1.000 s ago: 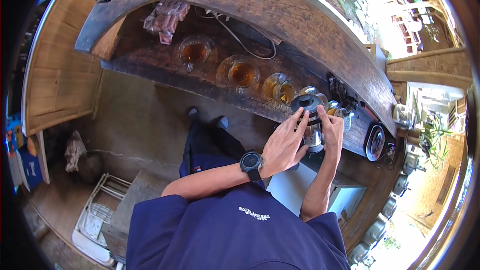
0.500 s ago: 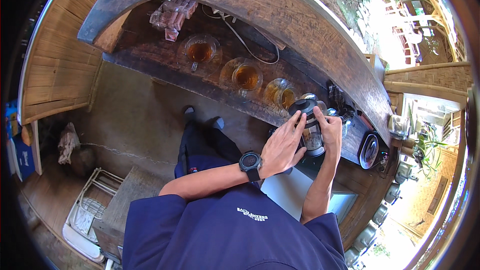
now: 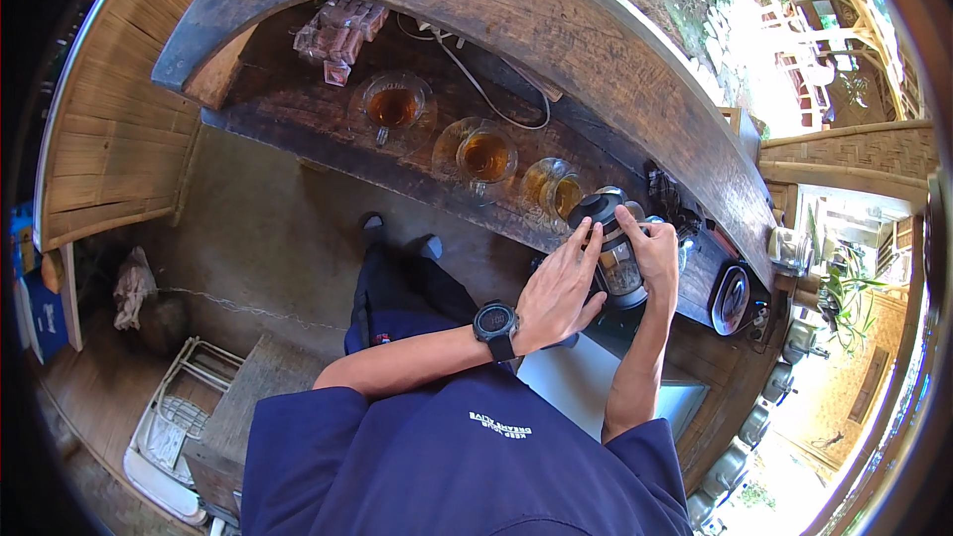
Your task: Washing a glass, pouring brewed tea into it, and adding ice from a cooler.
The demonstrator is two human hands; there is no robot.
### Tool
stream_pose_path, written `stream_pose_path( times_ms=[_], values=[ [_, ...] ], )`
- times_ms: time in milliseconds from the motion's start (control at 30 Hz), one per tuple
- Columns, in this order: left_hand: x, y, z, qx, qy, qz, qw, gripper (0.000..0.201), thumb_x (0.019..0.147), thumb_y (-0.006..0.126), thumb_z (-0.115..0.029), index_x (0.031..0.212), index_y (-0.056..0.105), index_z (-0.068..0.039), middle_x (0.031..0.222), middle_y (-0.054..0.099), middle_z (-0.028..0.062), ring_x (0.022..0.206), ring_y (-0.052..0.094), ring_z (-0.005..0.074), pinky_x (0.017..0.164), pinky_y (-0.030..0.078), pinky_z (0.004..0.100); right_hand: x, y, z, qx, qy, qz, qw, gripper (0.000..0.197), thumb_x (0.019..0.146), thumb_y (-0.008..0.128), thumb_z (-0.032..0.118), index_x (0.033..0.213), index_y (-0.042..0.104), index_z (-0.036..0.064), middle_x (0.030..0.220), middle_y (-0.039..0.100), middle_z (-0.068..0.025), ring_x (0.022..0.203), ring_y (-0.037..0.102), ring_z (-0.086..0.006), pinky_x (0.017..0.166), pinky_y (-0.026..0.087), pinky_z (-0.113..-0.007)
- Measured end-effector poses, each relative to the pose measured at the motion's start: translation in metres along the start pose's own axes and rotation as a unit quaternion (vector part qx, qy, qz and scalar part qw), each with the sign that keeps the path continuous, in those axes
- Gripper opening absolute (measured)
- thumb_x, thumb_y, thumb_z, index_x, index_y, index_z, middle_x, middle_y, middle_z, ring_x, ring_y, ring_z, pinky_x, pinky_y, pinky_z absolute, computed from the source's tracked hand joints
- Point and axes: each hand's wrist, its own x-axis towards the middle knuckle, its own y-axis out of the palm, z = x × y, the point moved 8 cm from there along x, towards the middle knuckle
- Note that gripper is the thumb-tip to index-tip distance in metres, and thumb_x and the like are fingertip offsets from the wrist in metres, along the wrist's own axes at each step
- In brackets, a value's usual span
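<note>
A French press [image 3: 621, 276] with a black lid and clear body is in my right hand [image 3: 655, 256], whose fingers curl round its handle side while the thumb lies on the lid. My left hand [image 3: 558, 300], below a black wristwatch, stretches its fingers up against the lid's near-left side. The press leans toward a glass cup [image 3: 568, 199] of amber liquid just beyond it. Further left stand two more glass cups of amber drink, one in the middle [image 3: 486, 155] and one at the far left [image 3: 392, 107], each on a glass saucer. My hands hide part of the press.
A dark wooden counter [image 3: 318, 134] runs under a raised, curved wooden ledge [image 3: 476, 10]. Wrapped pinkish packets [image 3: 342, 32] and a white cable [image 3: 481, 89] lie at the back. An oval black tray [image 3: 732, 296] is at right. Behind left is a folded white chair [image 3: 164, 467].
The French press tilts slightly more, its lid a little further left and its base slightly right. Both hands keep nearly the same places on it.
</note>
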Motion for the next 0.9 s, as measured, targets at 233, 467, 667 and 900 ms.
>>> stream_pose_path(
  times_ms=[233, 467, 667, 900],
  values=[
    [0.0024, 0.0002, 0.0018, 0.004, -0.01, 0.003, 1.0, 0.092, 0.082, 0.071, -0.023, 0.15, 0.016, 0.008, 0.149, 0.027, 0.0322, 0.127, 0.045, 0.0448, 0.105, 0.041, 0.0441, 0.0045, 0.0009, 0.0008, -0.002, -0.007, 0.0, 1.0, 0.062, 0.079, 0.073, 0.058, 0.07, 0.074, -0.0029, 0.049, 0.054, -0.0047, 0.05, 0.051, -0.0102, 0.052, 0.043, -0.032],
    [0.0031, -0.0005, 0.0023, 0.002, -0.01, 0.009, 1.0, 0.091, 0.083, 0.07, -0.024, 0.15, 0.017, 0.009, 0.149, 0.026, 0.0331, 0.128, 0.045, 0.0451, 0.105, 0.04, 0.0443, 0.006, 0.0005, 0.0009, -0.002, -0.011, -0.003, 1.0, 0.06, 0.08, 0.073, 0.057, 0.069, 0.074, -0.0025, 0.048, 0.055, -0.0052, 0.049, 0.052, -0.0104, 0.051, 0.043, -0.032],
    [0.0046, -0.0026, 0.0015, -0.001, -0.003, 0.008, 1.0, 0.09, 0.083, 0.069, -0.024, 0.149, 0.018, 0.01, 0.149, 0.026, 0.0339, 0.128, 0.044, 0.0458, 0.106, 0.039, 0.0445, 0.0059, 0.0002, 0.0051, 0.003, -0.016, -0.002, 1.0, 0.06, 0.08, 0.073, 0.056, 0.067, 0.073, -0.0029, 0.047, 0.056, -0.0049, 0.048, 0.052, -0.01, 0.049, 0.042, -0.032],
    [0.0048, -0.0048, 0.0026, 0.0, 0.003, 0.007, 1.0, 0.09, 0.083, 0.07, -0.024, 0.149, 0.018, 0.01, 0.149, 0.026, 0.0338, 0.128, 0.044, 0.0457, 0.106, 0.04, 0.0445, 0.0066, 0.0028, 0.0013, 0.002, -0.01, 0.001, 1.0, 0.06, 0.08, 0.073, 0.056, 0.067, 0.074, -0.0021, 0.047, 0.056, -0.0053, 0.048, 0.052, -0.0093, 0.049, 0.042, -0.031]
  ],
)
